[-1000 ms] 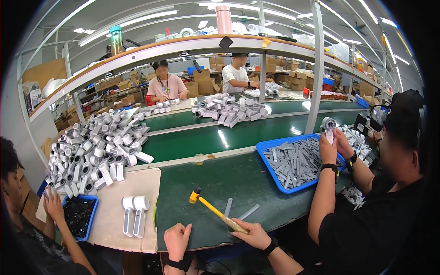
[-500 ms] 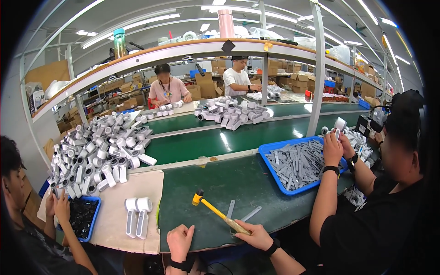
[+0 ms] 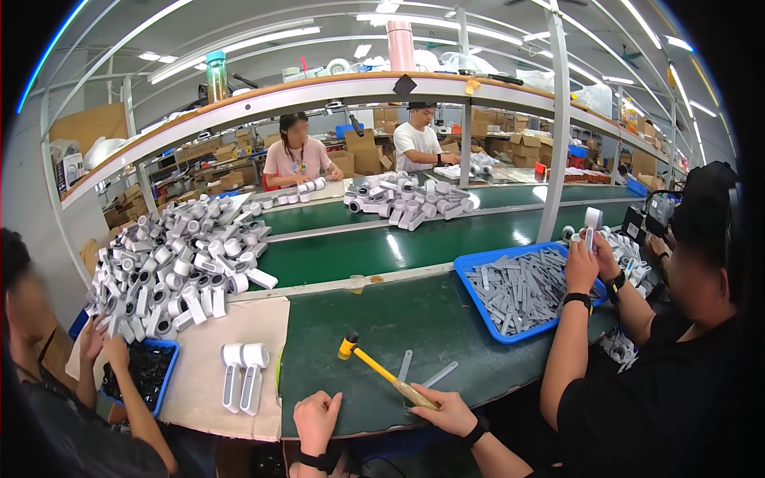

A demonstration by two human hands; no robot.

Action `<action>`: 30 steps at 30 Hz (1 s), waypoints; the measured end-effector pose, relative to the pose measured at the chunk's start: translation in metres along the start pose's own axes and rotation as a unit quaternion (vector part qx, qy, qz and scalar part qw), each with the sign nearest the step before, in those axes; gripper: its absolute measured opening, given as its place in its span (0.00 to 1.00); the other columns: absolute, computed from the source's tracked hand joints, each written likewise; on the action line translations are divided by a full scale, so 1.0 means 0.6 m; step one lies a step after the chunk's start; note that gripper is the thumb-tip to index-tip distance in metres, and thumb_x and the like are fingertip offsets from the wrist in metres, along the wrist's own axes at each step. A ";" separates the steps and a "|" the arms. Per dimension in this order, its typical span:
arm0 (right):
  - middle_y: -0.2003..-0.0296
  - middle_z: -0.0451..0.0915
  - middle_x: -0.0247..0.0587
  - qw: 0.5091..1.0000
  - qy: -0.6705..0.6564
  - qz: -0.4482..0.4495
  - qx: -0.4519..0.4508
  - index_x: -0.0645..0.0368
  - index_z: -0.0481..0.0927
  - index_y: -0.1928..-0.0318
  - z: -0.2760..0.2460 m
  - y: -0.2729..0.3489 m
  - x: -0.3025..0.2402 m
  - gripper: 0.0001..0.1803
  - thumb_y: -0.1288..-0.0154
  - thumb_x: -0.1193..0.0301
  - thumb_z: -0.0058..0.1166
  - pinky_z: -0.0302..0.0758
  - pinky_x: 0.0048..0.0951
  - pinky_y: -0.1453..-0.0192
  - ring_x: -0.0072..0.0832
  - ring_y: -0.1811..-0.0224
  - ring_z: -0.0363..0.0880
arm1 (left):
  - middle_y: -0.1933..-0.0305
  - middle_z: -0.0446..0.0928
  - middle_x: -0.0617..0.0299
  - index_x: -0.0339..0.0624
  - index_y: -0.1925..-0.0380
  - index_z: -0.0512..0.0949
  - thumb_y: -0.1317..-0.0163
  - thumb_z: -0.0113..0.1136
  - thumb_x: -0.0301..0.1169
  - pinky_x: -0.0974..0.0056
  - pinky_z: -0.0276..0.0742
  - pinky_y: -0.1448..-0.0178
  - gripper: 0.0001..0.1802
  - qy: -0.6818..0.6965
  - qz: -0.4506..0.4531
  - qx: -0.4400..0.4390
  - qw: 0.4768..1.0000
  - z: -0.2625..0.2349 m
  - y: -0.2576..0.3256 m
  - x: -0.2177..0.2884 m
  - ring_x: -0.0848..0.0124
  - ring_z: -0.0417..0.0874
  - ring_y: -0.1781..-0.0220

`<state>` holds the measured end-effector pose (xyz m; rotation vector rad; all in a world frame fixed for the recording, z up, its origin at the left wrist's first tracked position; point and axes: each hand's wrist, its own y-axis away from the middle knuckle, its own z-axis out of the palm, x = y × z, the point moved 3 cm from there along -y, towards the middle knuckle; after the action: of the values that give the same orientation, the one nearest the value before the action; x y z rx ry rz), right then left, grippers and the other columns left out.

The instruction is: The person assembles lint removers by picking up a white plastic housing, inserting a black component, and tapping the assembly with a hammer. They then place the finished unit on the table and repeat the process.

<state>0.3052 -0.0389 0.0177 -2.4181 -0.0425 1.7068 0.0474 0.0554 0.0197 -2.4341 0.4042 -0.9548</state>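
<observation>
My right hand [image 3: 448, 414] is wrapped round the wooden grip of a mallet [image 3: 374, 366] with a yellow shaft and a yellow-and-black head. The mallet points away to the left, over the dark green table top. Close to its shaft lie two slim grey plastic strips [image 3: 440, 375], one partly behind the shaft. At the table's front edge my left hand [image 3: 317, 417] rests with curled fingers, and nothing shows in it. Left of it, two white handheld devices with round heads and grey-faced handles [image 3: 250, 389] lie side by side on a beige board [image 3: 195, 414].
A blue tray of grey strips [image 3: 460, 275] stands at right, beside a person [image 3: 637, 382] holding a white device. At left are a big pile of white devices [image 3: 175, 267], a blue tray of black parts [image 3: 170, 374] and another person [image 3: 64, 398]. A shelf [image 3: 319, 89] spans above.
The whole view has shifted slightly. The left person's hands have moved toward the pile's edge. The far person in pink has turned their head. My hands and the mallet look unchanged.
</observation>
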 end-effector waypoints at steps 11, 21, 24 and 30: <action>0.49 0.85 0.46 0.999 0.004 0.034 0.000 0.58 0.74 0.36 -0.002 0.004 -0.012 0.30 0.39 0.67 0.66 0.75 0.24 0.45 0.21 0.50 0.82 | 0.85 0.73 0.57 0.41 0.85 0.73 0.46 0.71 0.37 0.55 0.69 0.67 0.19 -0.003 -0.004 -0.004 1.000 0.003 0.000 -0.004 0.56 0.76 0.79; 0.49 0.85 0.46 1.000 -0.003 0.029 0.008 0.58 0.74 0.36 -0.001 0.007 -0.016 0.30 0.39 0.68 0.66 0.75 0.24 0.45 0.20 0.50 0.82 | 0.85 0.73 0.57 0.41 0.85 0.73 0.45 0.71 0.37 0.55 0.69 0.67 0.19 0.004 -0.003 0.003 1.000 -0.001 0.001 0.002 0.56 0.76 0.79; 0.48 0.84 0.45 1.000 0.004 0.016 0.006 0.59 0.74 0.36 -0.002 0.006 -0.022 0.30 0.38 0.69 0.66 0.75 0.24 0.44 0.20 0.49 0.82 | 0.85 0.72 0.57 0.41 0.85 0.73 0.45 0.71 0.37 0.55 0.69 0.68 0.19 -0.001 -0.008 0.003 1.000 -0.001 0.001 0.000 0.56 0.76 0.79; 0.48 0.84 0.45 1.000 0.008 0.007 0.010 0.59 0.74 0.36 -0.001 0.005 -0.010 0.30 0.38 0.69 0.66 0.75 0.24 0.44 0.20 0.49 0.82 | 0.85 0.72 0.57 0.40 0.85 0.73 0.45 0.70 0.37 0.55 0.69 0.68 0.19 0.003 -0.011 0.002 1.000 -0.002 0.000 0.002 0.56 0.76 0.79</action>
<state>0.3035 -0.0427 0.0230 -2.4230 -0.0062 1.6856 0.0475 0.0544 0.0211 -2.4372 0.3786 -0.9715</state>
